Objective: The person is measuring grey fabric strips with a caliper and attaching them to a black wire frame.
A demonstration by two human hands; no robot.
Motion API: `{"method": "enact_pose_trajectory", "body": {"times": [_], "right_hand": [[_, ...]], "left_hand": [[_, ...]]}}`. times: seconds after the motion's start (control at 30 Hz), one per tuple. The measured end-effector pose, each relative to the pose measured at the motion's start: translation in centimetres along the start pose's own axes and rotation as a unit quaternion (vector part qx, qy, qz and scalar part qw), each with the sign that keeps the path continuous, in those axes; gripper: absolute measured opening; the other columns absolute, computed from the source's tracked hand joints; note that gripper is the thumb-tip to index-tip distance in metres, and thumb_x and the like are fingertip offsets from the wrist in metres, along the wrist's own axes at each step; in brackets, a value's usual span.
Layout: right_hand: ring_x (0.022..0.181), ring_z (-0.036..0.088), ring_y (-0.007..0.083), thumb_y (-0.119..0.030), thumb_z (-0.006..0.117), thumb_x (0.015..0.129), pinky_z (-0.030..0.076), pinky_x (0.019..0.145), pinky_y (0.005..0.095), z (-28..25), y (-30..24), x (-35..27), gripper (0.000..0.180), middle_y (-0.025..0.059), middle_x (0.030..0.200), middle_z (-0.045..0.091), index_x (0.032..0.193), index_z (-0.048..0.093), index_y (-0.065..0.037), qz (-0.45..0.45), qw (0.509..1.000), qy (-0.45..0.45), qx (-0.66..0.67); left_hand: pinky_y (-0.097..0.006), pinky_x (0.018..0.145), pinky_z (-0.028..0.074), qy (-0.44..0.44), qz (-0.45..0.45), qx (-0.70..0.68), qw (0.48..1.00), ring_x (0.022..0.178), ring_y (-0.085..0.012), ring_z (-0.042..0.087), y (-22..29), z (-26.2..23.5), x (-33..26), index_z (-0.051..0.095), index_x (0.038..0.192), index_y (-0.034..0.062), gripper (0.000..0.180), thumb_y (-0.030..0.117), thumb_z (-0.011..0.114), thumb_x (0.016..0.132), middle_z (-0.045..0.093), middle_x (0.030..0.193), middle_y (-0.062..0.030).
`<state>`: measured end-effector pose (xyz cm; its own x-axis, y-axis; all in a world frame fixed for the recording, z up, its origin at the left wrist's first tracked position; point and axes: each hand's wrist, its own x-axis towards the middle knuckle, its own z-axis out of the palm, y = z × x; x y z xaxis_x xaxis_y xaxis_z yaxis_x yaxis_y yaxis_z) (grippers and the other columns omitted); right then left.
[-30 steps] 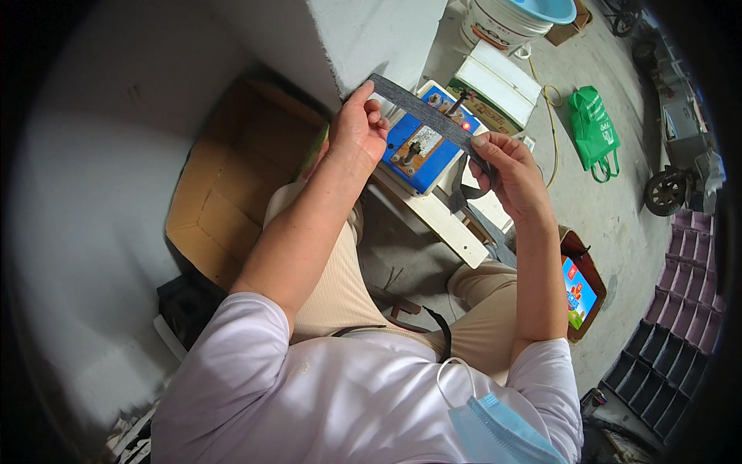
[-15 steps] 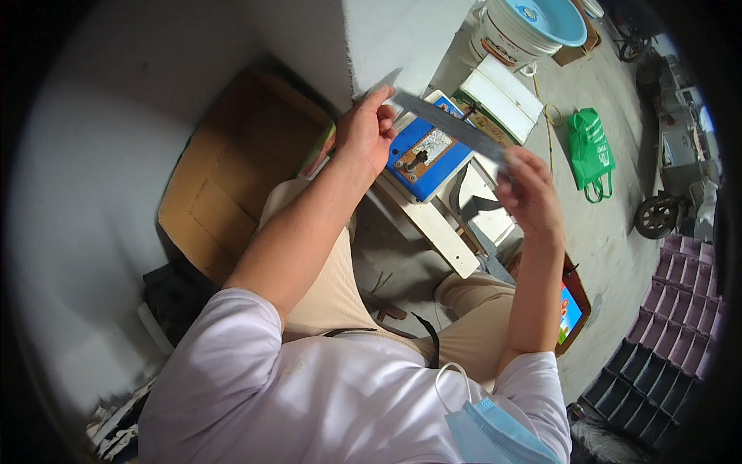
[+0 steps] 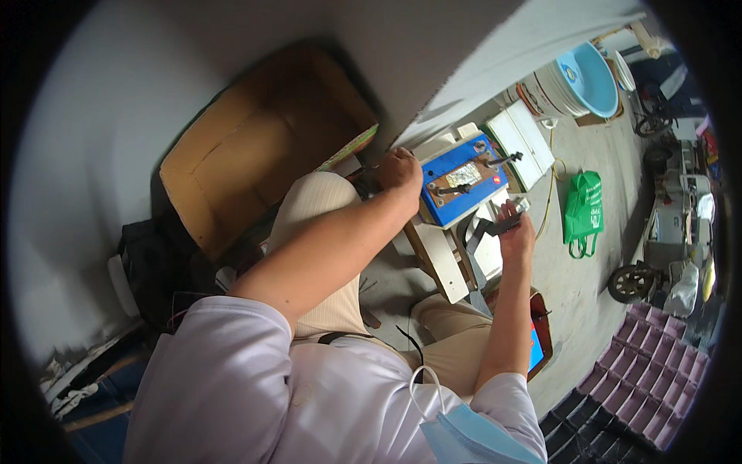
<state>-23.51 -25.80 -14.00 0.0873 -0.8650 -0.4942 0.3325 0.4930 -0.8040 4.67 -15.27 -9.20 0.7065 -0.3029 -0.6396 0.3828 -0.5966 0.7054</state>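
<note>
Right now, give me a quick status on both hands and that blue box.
Left hand resting on blue box edge. Right hand gripping dark strap beside it. White block behind box; nothing between hands.

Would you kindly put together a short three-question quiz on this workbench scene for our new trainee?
1. True or false: the left hand rests at the left edge of the blue box.
2. What does the right hand hold? A) a green bag B) a dark grey strip C) a white bucket
3. Fill in: the green bag lies on the floor to the ____ of the blue box.

Key:
1. True.
2. B, the dark grey strip.
3. Right.
</note>
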Motion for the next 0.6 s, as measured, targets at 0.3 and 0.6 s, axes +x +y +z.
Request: {"method": "enact_pose_trajectory", "body": {"times": [0.3,0.6], "right_hand": [[0.107,0.055,0.0238,-0.017,0.032,0.101,0.043,0.093,0.0411,3.2,4.5,1.0,0.027,0.0119,0.116,0.056,0.118,0.046,-0.002,-0.022,0.993,-0.114,-0.018],[0.104,0.057,0.0226,-0.015,0.032,0.100,0.045,0.091,0.0373,4.4,4.5,0.4,0.028,0.0119,0.112,0.058,0.117,0.049,0.000,-0.017,0.991,-0.122,-0.048]], "left_hand": [[-0.044,0.086,0.048,-0.029,0.003,0.049,0.998,0.101,-0.0399,0.059,-0.9,0.6,-0.2,0.061,0.107,-0.0020,0.054,0.038,0.025,0.099,0.062,0.108,-0.0232],[-0.044,0.084,0.050,-0.038,0.008,0.059,0.998,0.098,-0.0409,0.060,-1.0,0.8,-0.5,0.062,0.102,-0.0058,0.062,0.041,0.022,0.099,0.062,0.105,-0.0258]]}}
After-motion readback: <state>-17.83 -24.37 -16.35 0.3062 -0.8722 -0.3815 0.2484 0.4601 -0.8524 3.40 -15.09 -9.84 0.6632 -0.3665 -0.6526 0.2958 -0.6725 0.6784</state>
